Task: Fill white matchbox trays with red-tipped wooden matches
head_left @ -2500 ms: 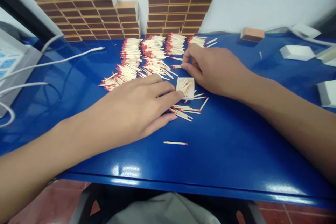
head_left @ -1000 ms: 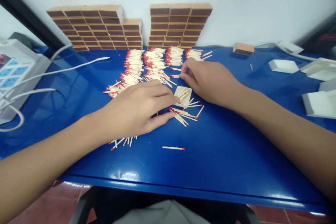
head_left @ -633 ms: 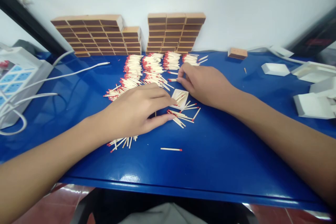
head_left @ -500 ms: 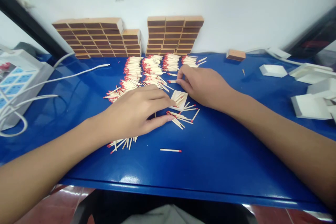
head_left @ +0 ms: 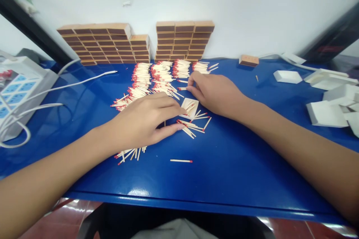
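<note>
My left hand [head_left: 150, 119] reaches over the matches from the left, palm down, thumb and forefinger apart. Its forefinger tip is at the left edge of a small white matchbox tray [head_left: 185, 101], and its thumb tip is by a loose bunch of matchsticks [head_left: 193, 126]. Several matchsticks lie in the tray at a slant. My right hand [head_left: 211, 89] is just behind and right of the tray, thumb and forefinger pinched at the end of a red-tipped matchstick [head_left: 182, 88]. Beyond the hands, matchsticks [head_left: 161, 71] lie in rows of heaps, partly hidden by my left hand.
Stacked matchboxes [head_left: 98, 44] and a second stack [head_left: 183, 39] stand against the wall. One matchbox [head_left: 249, 60] lies at the back right. Empty white trays [head_left: 327, 114] pile up at right. A power strip [head_left: 25, 89] and white cables [head_left: 81, 79] are at left. One matchstick [head_left: 181, 161] lies in front.
The view has shifted slightly. Both hands keep nearly the same place and pose, and the matchsticks and tray show no clear change.
</note>
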Demonstrator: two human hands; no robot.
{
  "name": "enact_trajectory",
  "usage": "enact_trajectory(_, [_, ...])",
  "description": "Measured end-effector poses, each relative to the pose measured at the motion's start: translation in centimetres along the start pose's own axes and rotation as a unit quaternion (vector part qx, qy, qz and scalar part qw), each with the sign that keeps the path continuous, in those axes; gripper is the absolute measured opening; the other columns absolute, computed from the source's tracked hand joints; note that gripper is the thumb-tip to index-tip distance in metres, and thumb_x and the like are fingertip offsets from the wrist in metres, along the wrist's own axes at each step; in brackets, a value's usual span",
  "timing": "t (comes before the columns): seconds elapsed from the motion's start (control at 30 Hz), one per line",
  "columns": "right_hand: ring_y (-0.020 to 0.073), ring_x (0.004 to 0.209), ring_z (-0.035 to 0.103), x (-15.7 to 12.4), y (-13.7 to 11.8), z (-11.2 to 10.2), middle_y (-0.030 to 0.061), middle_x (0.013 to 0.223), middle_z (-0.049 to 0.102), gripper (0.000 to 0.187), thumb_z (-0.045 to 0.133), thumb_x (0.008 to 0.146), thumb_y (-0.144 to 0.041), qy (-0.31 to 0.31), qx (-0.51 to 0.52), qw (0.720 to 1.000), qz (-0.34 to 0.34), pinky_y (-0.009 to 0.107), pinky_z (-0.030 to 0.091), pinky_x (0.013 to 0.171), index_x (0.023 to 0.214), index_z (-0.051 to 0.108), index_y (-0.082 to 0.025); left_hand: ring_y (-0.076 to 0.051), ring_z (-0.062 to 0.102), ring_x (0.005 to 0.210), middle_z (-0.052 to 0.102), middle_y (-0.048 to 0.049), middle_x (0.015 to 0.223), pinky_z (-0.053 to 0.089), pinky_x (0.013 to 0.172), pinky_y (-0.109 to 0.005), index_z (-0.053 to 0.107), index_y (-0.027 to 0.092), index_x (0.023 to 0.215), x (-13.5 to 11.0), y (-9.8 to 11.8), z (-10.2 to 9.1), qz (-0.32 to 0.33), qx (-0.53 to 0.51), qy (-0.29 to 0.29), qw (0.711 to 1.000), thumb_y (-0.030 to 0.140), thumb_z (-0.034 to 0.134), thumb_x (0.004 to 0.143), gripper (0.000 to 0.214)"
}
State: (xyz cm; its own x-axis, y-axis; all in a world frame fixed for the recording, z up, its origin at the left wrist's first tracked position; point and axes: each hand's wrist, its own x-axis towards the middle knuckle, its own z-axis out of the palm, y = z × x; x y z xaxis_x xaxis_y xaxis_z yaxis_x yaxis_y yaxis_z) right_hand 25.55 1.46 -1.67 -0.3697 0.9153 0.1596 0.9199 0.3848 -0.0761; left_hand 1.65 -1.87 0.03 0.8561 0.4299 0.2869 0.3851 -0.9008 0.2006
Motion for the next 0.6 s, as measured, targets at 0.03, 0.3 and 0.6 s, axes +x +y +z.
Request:
enact_trajectory(0.03, [0.0253,0.085,0.068,0.01,0.01,0.02,0.0098,0.102,0.076,0.026,0.043,0.105,-0.034,0.001,0.000,1.000,0.001,0.032,0.031,0.064,0.117,0.059,-0.018,-0.022,0.069,0.108,0.074,-0.0093,0.117,0.054,0.099,-0.037,0.070,0.020,0.124,-0.02,-0.02,0.00,0.000,0.000,0.000,1.000,0.037,0.056,0.104,0.030])
enact_trajectory(0.3, [0.0247,0.084,0.067,0.04,0.10,0.17,0.0098,0.101,0.076,0.026,0.043,0.104,-0.034,0.006,-0.001,1.000,0.000,0.032,0.032,0.064,0.116,0.060,-0.018,-0.022,0.069,0.108,0.074,-0.0095,0.116,0.054,0.099,-0.038,0.071,0.019,0.123,-0.08,0.02,0.05,0.003,-0.005,0.002,1.000,0.037,0.056,0.104,0.030])
enact_trajectory(0.6, [0.0239,0.083,0.067,-0.02,0.04,0.02,0.0101,0.101,0.076,0.027,0.042,0.103,-0.035,0.007,0.002,1.000,-0.003,0.032,0.033,0.063,0.115,0.060,-0.018,-0.022,0.069,0.108,0.074,-0.0097,0.117,0.054,0.099,-0.037,0.070,0.019,0.124,-0.07,-0.02,-0.09,0.007,-0.003,0.003,1.000,0.035,0.056,0.104,0.029])
